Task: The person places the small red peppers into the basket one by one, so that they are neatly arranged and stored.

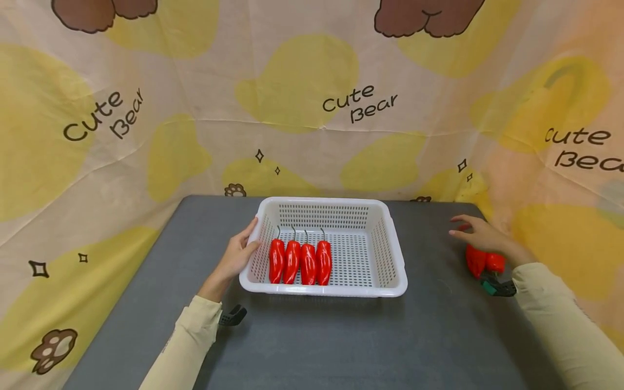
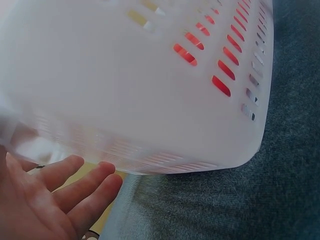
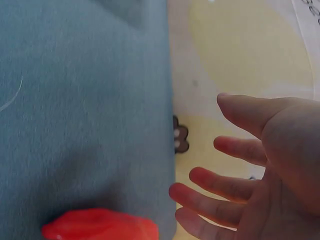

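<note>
My left hand [image 1: 237,253] holds the left rim of a white plastic basket [image 1: 324,291], thumb at the rim. In the left wrist view, its other fingers reach beside the slotted outer wall [image 2: 115,95]. Several glossy red peppers [image 1: 308,264] with thin stems lie side by side in the left part of the basket. At the far right, my right hand [image 1: 480,236] hovers with spread, slightly bent fingers and nothing in its grasp. More red peppers [image 1: 495,263] lie below it, partly covered by the hand and wrist; one pepper [image 3: 102,225] shows in the right wrist view.
The basket and peppers rest on a dark grey table [image 1: 351,341]. Behind and beside it hangs a cloth [image 1: 302,81] printed with bears and yellow patches. A black wrist device [image 1: 233,316] sits under the left forearm, and a black and green one [image 1: 498,287] under the right.
</note>
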`<act>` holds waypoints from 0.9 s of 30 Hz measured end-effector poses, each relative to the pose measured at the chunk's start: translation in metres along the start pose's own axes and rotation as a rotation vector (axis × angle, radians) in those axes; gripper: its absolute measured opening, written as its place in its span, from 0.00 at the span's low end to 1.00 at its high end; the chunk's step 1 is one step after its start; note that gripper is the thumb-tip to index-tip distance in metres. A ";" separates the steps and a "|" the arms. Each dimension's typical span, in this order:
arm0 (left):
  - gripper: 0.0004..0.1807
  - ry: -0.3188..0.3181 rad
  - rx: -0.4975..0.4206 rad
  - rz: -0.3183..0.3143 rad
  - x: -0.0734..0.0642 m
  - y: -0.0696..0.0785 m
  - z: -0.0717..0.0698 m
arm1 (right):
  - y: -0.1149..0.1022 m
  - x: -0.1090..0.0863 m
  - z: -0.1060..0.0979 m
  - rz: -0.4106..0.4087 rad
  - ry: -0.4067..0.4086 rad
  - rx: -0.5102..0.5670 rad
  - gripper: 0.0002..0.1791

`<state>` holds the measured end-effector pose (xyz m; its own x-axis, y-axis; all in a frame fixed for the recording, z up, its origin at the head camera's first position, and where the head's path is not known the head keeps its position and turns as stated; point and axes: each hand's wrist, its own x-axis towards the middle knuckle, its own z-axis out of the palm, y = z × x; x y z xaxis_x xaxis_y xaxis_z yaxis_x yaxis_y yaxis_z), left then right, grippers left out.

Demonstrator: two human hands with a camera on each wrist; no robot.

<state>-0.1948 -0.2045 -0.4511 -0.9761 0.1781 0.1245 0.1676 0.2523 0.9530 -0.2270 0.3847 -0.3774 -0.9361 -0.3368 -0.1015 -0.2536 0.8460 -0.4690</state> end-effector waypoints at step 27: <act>0.36 0.002 -0.009 -0.008 0.001 0.000 -0.001 | 0.054 -0.012 0.013 0.093 -0.042 -0.026 0.34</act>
<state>-0.1957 -0.2051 -0.4513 -0.9777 0.1740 0.1173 0.1584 0.2453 0.9564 -0.2264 0.4294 -0.4133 -0.9449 -0.2731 -0.1807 -0.1729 0.8847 -0.4328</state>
